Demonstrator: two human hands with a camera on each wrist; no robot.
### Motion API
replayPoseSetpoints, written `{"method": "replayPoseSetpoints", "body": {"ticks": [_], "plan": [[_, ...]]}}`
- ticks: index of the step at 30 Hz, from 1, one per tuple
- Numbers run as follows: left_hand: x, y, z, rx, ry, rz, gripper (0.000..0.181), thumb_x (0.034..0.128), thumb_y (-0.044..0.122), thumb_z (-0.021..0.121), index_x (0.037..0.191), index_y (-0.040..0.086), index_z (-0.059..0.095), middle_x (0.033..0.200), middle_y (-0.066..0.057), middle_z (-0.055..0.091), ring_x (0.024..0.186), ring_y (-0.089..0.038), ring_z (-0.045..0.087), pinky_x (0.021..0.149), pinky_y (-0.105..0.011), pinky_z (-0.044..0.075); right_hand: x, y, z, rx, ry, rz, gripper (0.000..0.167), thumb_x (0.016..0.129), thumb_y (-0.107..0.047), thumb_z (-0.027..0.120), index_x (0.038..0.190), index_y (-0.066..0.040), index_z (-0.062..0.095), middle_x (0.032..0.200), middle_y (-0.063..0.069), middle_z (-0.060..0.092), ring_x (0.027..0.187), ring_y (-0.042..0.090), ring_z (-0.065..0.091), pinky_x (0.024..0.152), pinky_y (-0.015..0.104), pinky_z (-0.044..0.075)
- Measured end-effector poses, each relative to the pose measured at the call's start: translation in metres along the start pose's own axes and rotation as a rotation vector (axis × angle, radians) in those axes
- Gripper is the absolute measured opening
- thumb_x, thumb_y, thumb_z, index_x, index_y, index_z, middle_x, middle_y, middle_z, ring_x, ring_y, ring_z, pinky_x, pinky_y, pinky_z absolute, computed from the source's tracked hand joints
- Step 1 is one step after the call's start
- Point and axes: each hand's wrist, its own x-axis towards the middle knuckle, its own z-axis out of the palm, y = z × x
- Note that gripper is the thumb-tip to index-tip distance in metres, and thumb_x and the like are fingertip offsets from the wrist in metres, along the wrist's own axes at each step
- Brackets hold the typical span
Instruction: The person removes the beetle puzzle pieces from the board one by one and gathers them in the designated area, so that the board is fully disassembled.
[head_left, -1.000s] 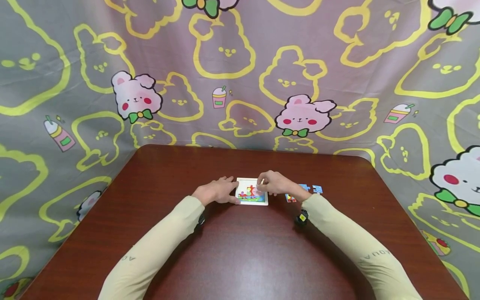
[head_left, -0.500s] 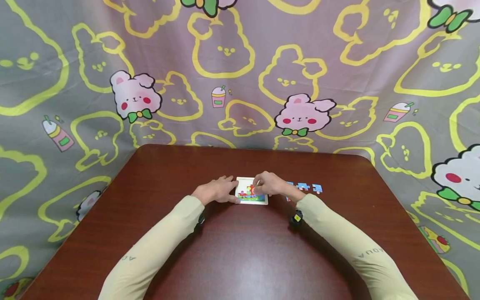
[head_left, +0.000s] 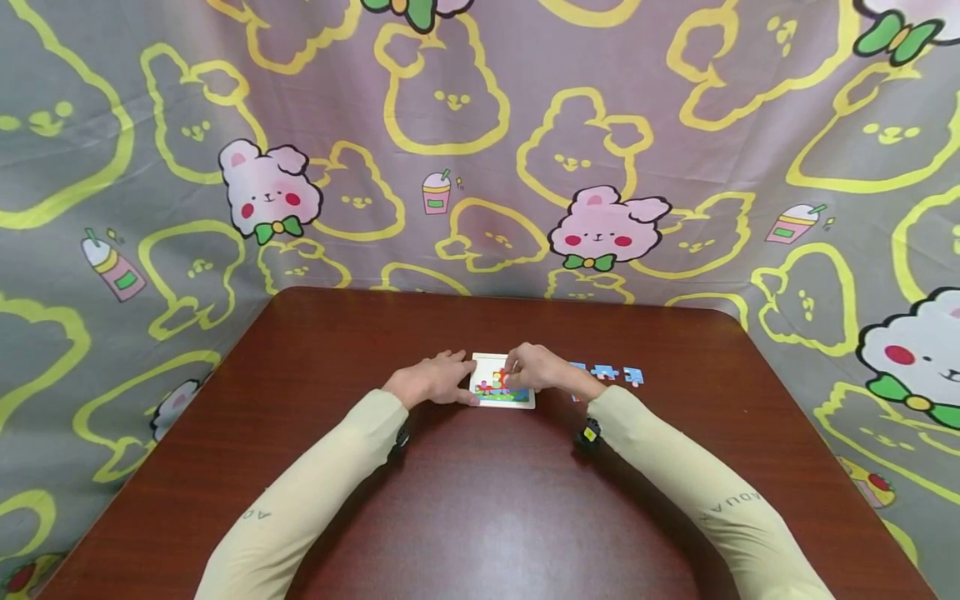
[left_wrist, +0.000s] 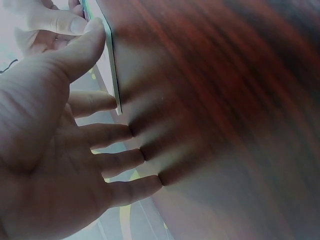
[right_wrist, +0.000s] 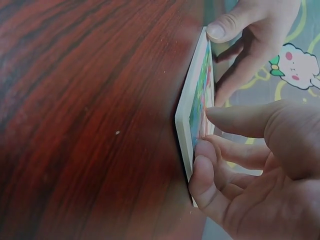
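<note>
so there's a thin, flat puzzle board [head_left: 487, 367] lying on the table between the two hands, with a smooth off-white rim, softly rounded at the near corner in the right wrist view, around a printed picture with red shapes over a green and blue strip. left hand [head_left: 433, 379] is spread wide, fingers pretty straight: thumb on one corner of the board, index fingertip against its edge, the other three tips down on the wood grain. right hand [head_left: 538, 367] is over the opposite side, thumb and bent index finger at the printed surface with the other fingers curled by the rim; can't tell if a piece is pinched in there. beside that wrist are some loose jigsaw pieces [head_left: 604, 372], flat and mostly blue with knobby tabs and notches, a few partly hidden by the arm. table [head_left: 480, 508] is reddish brown, streaky dark grain, slightly glossy with a pale glare up front. sleeves [head_left: 315, 475] are pale cream, wrinkled stretchy-looking fabric with dark lettering. behind it all hangs a creased grey curtain [head_left: 480, 75] covered in yellow outlines and fluffy bunny faces.
</note>
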Motion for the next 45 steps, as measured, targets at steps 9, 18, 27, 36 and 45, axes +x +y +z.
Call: {"method": "replayPoseSetpoints", "body": {"ticks": [9,18,27,36,45], "plan": [[-0.0016,0.0010,-0.0010,0.003,-0.006,0.002,0.079,0.0995,0.053,0.065,0.162,0.013,0.037,0.171,-0.020,0.024,0.158,-0.042,0.020,0.123,-0.061,0.028,0.0016,-0.0009,0.0016,-0.004,-0.039,-0.002,0.025,0.095,-0.013,0.075,0.114,0.001,0.069,0.106,0.016,0.077,0.057,0.011,0.060,0.052,0.023,0.051],[-0.0014,0.0009,0.0002,-0.005,-0.004,0.004,0.079,0.0990,0.053,0.066,0.162,0.014,0.038,0.170,-0.020,0.024,0.158,-0.042,0.020,0.123,-0.061,0.028,0.0013,-0.0025,0.0023,0.000,-0.032,0.016,0.020,0.095,-0.012,0.075,0.109,-0.002,0.066,0.103,0.014,0.075,0.054,0.012,0.059,0.051,0.024,0.052],[-0.0007,-0.0006,0.0002,-0.016,-0.006,0.002,0.079,0.0992,0.052,0.066,0.162,0.013,0.037,0.171,-0.020,0.023,0.158,-0.043,0.019,0.124,-0.061,0.026,0.0005,-0.0021,0.0025,0.057,-0.022,0.011,0.026,0.091,-0.012,0.079,0.106,-0.006,0.059,0.100,0.012,0.075,0.059,0.013,0.061,0.052,0.024,0.050],[-0.0006,0.0003,-0.0017,-0.008,-0.014,-0.009,0.079,0.0997,0.052,0.066,0.163,0.014,0.036,0.171,-0.019,0.022,0.159,-0.041,0.018,0.125,-0.060,0.026,0.0012,-0.0015,0.0024,0.004,0.033,-0.060,0.021,0.092,-0.010,0.074,0.103,-0.008,0.057,0.098,0.011,0.075,0.071,0.015,0.065,0.060,0.025,0.051],[-0.0003,0.0017,-0.0027,0.001,-0.008,-0.002,0.080,0.0993,0.052,0.066,0.163,0.014,0.037,0.171,-0.020,0.024,0.158,-0.042,0.020,0.124,-0.060,0.027,0.0017,-0.0054,0.0026,0.005,0.092,-0.104,0.012,0.093,-0.008,0.068,0.098,-0.010,0.058,0.090,0.007,0.068,0.076,0.018,0.060,0.066,0.028,0.046]]}}
